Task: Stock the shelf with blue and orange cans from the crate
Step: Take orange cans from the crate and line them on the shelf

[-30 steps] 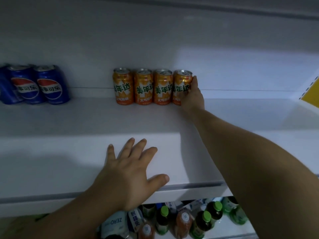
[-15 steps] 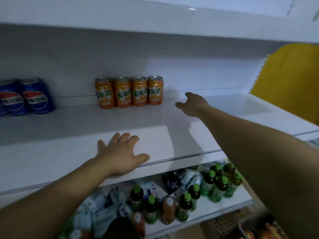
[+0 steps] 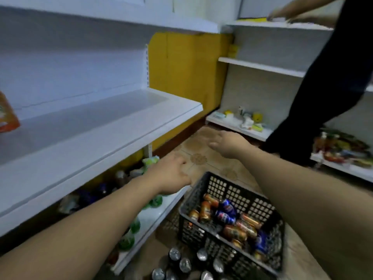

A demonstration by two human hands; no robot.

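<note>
A black plastic crate [image 3: 220, 186] stands on the floor at the lower right, holding several orange cans [image 3: 234, 232] and blue cans [image 3: 225, 216] lying loose. My left hand [image 3: 171, 176] hovers with relaxed fingers, holding nothing, just left of the crate's far corner. My right hand [image 3: 227, 144] is stretched out flat and bare above the floor beyond the crate. The white shelf [image 3: 113, 126] runs along the left, and one orange can [image 3: 7, 114] shows at its far left edge of view. The image is motion-blurred.
Green-capped bottles [image 3: 131, 229] fill the lower shelf under my left arm. Several silver can tops [image 3: 179, 261] stand on the floor in front of the crate. Another person in dark clothes [image 3: 323, 77] reaches onto the white shelving at the right.
My view has swung right and down from the shelf to the crate. My right hand let go of the orange can and both hands left the shelf, now over the floor.
</note>
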